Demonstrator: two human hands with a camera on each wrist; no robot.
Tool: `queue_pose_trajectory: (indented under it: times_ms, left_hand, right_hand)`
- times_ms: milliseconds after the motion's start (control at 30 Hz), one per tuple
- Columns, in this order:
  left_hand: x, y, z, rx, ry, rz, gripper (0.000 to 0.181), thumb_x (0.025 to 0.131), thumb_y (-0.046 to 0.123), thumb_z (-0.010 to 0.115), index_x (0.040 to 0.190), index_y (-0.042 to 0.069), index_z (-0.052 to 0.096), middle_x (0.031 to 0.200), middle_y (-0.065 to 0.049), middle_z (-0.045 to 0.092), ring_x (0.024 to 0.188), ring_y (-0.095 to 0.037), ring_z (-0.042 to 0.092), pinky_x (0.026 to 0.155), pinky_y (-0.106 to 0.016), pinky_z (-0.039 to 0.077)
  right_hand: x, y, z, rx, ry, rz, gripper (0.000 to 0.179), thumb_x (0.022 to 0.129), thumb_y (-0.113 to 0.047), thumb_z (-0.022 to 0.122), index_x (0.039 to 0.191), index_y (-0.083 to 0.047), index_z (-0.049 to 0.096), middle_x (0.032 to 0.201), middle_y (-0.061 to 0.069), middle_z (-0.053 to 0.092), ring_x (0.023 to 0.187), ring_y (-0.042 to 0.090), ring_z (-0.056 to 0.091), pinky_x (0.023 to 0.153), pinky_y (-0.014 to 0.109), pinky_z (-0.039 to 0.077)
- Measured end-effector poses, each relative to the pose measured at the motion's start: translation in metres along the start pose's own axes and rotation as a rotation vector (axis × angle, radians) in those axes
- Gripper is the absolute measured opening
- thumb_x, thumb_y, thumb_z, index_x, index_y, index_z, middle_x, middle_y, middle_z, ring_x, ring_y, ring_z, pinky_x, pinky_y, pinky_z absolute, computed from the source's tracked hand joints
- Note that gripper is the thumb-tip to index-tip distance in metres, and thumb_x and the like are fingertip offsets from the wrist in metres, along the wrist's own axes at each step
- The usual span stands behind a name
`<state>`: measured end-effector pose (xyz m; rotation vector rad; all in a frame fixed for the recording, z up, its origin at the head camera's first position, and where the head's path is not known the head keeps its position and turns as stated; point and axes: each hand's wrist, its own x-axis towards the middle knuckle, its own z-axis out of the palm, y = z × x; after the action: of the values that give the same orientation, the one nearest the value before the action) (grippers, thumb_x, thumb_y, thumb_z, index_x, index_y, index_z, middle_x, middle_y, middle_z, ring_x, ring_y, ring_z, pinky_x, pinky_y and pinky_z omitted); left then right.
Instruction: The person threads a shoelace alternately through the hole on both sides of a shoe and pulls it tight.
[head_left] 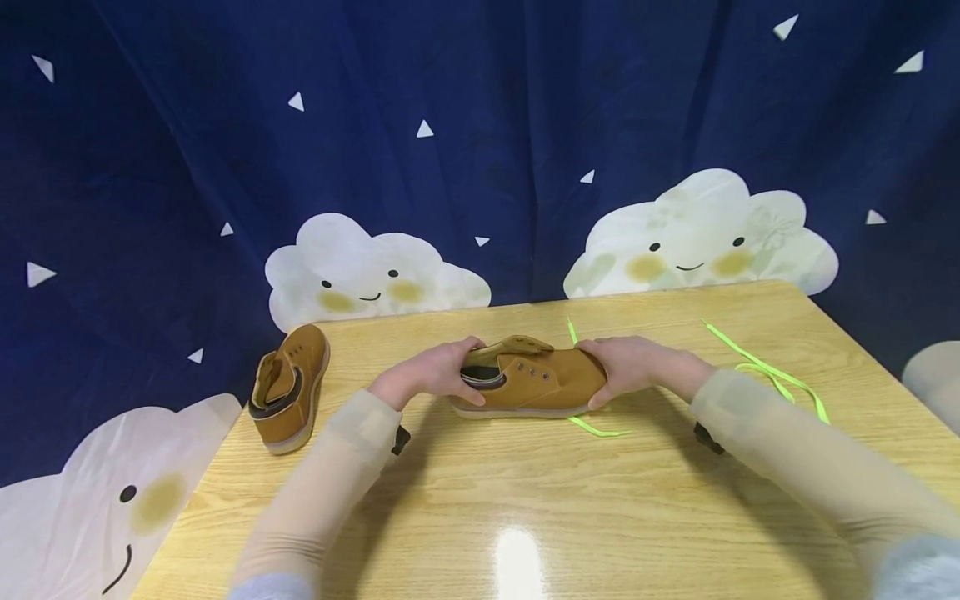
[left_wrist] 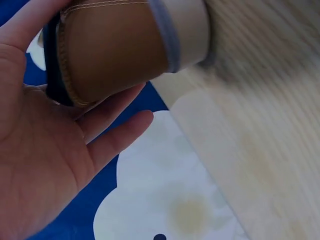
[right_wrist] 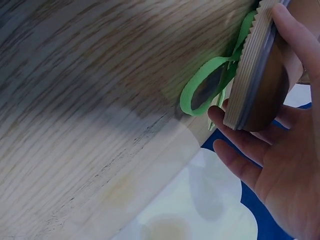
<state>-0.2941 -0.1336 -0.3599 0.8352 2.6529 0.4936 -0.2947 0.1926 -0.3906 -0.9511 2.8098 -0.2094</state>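
Note:
A brown shoe [head_left: 558,387] with bare eyelets lies crosswise in both hands, its opening to the left. My left hand [head_left: 437,371] grips the heel, thumb on the near side and fingers behind. In the left wrist view the shoe's heel [left_wrist: 115,50] rests between thumb and fingers. At the other end my right hand [head_left: 630,364] holds the toe. The right wrist view shows the ribbed pale sole [right_wrist: 247,70] standing off the wood, with the right thumb on the shoe's side. A neon green shoelace [head_left: 597,429] runs behind and below the shoe, partly hidden by it.
A second brown shoe [head_left: 303,367] stands at the table's left edge, toe pointing away. Another neon green shoelace [head_left: 780,373] lies loosely looped on the right, beyond the right forearm. Behind the wooden table [head_left: 465,500] hangs a dark blue curtain [head_left: 480,183] with clouds.

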Motion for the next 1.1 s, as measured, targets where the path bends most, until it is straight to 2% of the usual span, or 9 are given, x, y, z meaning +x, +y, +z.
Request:
queue_pose_trajectory:
  times_ms: [100, 233, 367, 533, 633, 800, 933, 1100]
  left_hand:
    - [0.001, 0.004, -0.002, -0.041, 0.032, 0.01, 0.086, 0.077, 0.04, 0.083, 0.143, 0.008, 0.039, 0.13, -0.011, 0.056, 0.116, -0.023, 0.054, 0.098, -0.038, 0.042]
    - [0.007, 0.01, -0.001, -0.12, 0.142, 0.071, 0.078, 0.081, 0.046, 0.077, 0.142, 0.01, 0.043, 0.136, -0.009, 0.052, 0.124, -0.023, 0.05, 0.101, -0.04, 0.04]
    - [0.016, 0.013, 0.007, -0.177, 0.268, 0.162, 0.06, 0.085, 0.041, 0.074, 0.133, 0.012, 0.053, 0.13, -0.004, 0.057, 0.12, -0.021, 0.052, 0.1, -0.041, 0.041]
    - [0.02, 0.015, 0.023, -0.185, 0.36, 0.228, 0.042, 0.086, 0.033, 0.075, 0.121, 0.012, 0.063, 0.124, 0.001, 0.059, 0.117, -0.019, 0.054, 0.098, -0.038, 0.042]
    - [0.021, 0.015, 0.028, -0.154, 0.383, 0.229, 0.036, 0.086, 0.032, 0.076, 0.116, 0.015, 0.068, 0.126, 0.002, 0.059, 0.116, -0.018, 0.055, 0.097, -0.037, 0.043]
    - [0.021, 0.017, 0.031, -0.097, 0.379, 0.186, 0.029, 0.085, 0.036, 0.076, 0.108, 0.019, 0.073, 0.133, 0.001, 0.056, 0.117, -0.02, 0.056, 0.094, -0.04, 0.045]
    - [0.021, 0.016, 0.032, -0.109, 0.386, 0.165, 0.025, 0.084, 0.035, 0.077, 0.103, 0.018, 0.075, 0.133, 0.002, 0.057, 0.114, -0.019, 0.057, 0.091, -0.038, 0.046]
    - [0.022, 0.014, 0.033, -0.102, 0.396, 0.167, 0.024, 0.085, 0.036, 0.077, 0.102, 0.019, 0.075, 0.132, 0.004, 0.057, 0.11, -0.017, 0.059, 0.088, -0.036, 0.047]
  right_hand:
    - [0.0, 0.001, 0.001, 0.002, 0.001, 0.006, 0.1, 0.068, -0.059, 0.08, 0.139, 0.0, 0.043, 0.119, 0.011, 0.063, 0.103, 0.029, 0.061, 0.086, 0.049, 0.048]
    - [0.0, 0.002, 0.001, 0.009, 0.005, 0.007, 0.101, 0.068, -0.061, 0.08, 0.139, 0.0, 0.043, 0.119, 0.011, 0.063, 0.103, 0.029, 0.061, 0.085, 0.049, 0.047]
    - [-0.001, 0.003, 0.001, 0.023, 0.011, 0.007, 0.101, 0.068, -0.061, 0.08, 0.14, -0.001, 0.043, 0.12, 0.011, 0.062, 0.104, 0.03, 0.061, 0.086, 0.049, 0.047]
    - [0.0, 0.004, 0.005, 0.041, 0.021, 0.002, 0.1, 0.068, -0.061, 0.08, 0.14, -0.002, 0.044, 0.121, 0.012, 0.062, 0.106, 0.031, 0.061, 0.086, 0.05, 0.047]
    - [0.0, 0.005, 0.006, 0.051, 0.017, 0.016, 0.101, 0.068, -0.062, 0.08, 0.141, -0.003, 0.043, 0.123, 0.012, 0.061, 0.108, 0.032, 0.06, 0.087, 0.05, 0.047]
    - [-0.002, 0.004, 0.006, 0.074, 0.017, 0.038, 0.102, 0.068, -0.061, 0.08, 0.143, -0.003, 0.042, 0.127, 0.014, 0.059, 0.111, 0.034, 0.058, 0.089, 0.052, 0.045]
    - [-0.004, 0.004, 0.007, 0.093, 0.041, 0.024, 0.104, 0.069, -0.062, 0.079, 0.143, 0.0, 0.041, 0.13, 0.018, 0.057, 0.114, 0.036, 0.056, 0.091, 0.053, 0.044]
    - [-0.01, 0.01, 0.008, 0.147, 0.067, 0.028, 0.104, 0.07, -0.059, 0.08, 0.143, 0.005, 0.039, 0.131, 0.02, 0.056, 0.116, 0.037, 0.055, 0.093, 0.052, 0.044]
